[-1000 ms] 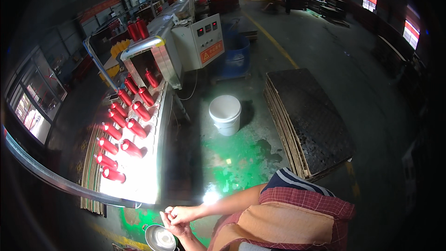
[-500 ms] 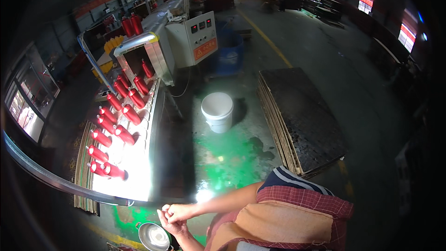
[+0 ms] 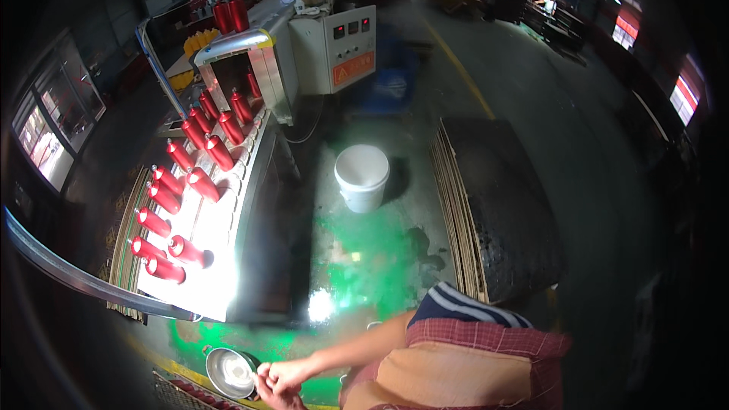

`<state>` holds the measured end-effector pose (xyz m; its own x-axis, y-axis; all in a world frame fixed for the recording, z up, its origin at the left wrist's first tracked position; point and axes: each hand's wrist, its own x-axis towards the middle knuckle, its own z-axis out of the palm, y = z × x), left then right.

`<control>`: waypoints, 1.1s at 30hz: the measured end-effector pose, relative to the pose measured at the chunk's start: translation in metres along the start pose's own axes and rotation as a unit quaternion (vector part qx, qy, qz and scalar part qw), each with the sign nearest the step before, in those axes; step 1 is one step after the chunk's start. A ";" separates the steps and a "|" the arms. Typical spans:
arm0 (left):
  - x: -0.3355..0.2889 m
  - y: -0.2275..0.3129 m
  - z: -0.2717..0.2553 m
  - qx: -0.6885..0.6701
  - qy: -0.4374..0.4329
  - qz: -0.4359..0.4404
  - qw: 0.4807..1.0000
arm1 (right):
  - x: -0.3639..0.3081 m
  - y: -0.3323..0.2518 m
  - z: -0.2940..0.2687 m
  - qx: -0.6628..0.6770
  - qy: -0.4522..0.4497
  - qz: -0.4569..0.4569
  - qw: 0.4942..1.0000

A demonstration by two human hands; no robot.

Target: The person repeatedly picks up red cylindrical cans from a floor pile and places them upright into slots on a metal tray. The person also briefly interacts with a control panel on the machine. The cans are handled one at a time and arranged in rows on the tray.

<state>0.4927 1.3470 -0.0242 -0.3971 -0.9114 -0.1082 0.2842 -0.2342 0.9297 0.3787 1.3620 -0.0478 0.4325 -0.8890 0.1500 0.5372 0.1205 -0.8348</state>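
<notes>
My right hand (image 3: 285,373) is closed, its forearm reaching in from the right. Just below it my left hand (image 3: 275,395) is closed too, partly cut off by the lower edge. The two hands touch at the fingers; what lies between them, if anything, is too small to make out. Right beside the fingertips is a round metal pan (image 3: 218,371) with a pale, shiny inside. Ahead and to the left, several red bottles (image 3: 203,184) with narrow necks stand in rows on a brightly lit conveyor (image 3: 199,288), apart from both hands.
The conveyor runs into a metal tunnel (image 3: 267,80) with a control box (image 3: 351,49). A white bucket (image 3: 363,195) stands on the wet green floor, near stacked dark boards (image 3: 505,205). A curved metal rail (image 3: 83,281) crosses at left; a crate of red items (image 3: 194,393) is at the bottom.
The view has shifted, so the scene sits differently in the picture. My joined hands are lower, with the fingertips at the pan's rim; they remain closed together.
</notes>
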 end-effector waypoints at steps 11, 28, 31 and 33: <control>-0.080 -0.005 -0.067 -0.116 0.136 0.083 0.980 | 0.012 0.030 0.069 -0.171 -0.036 -0.065 0.982; -0.431 0.026 -0.437 -0.034 0.531 0.018 0.847 | 0.127 0.271 0.363 -0.369 -0.189 0.241 0.878; -0.471 0.015 -0.512 -0.047 0.641 0.032 0.765 | 0.171 0.307 0.385 -0.474 -0.246 0.135 0.835; -0.483 0.004 -0.562 -0.049 0.689 0.027 0.722 | 0.206 0.335 0.405 -0.482 -0.284 0.088 0.824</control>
<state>1.1760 1.5965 -0.1662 0.8442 -0.3752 -0.3828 0.3533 -0.1476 0.9238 0.9415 1.3979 -0.0817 0.8590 -0.5114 -0.0233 -0.2766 -0.4253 -0.8618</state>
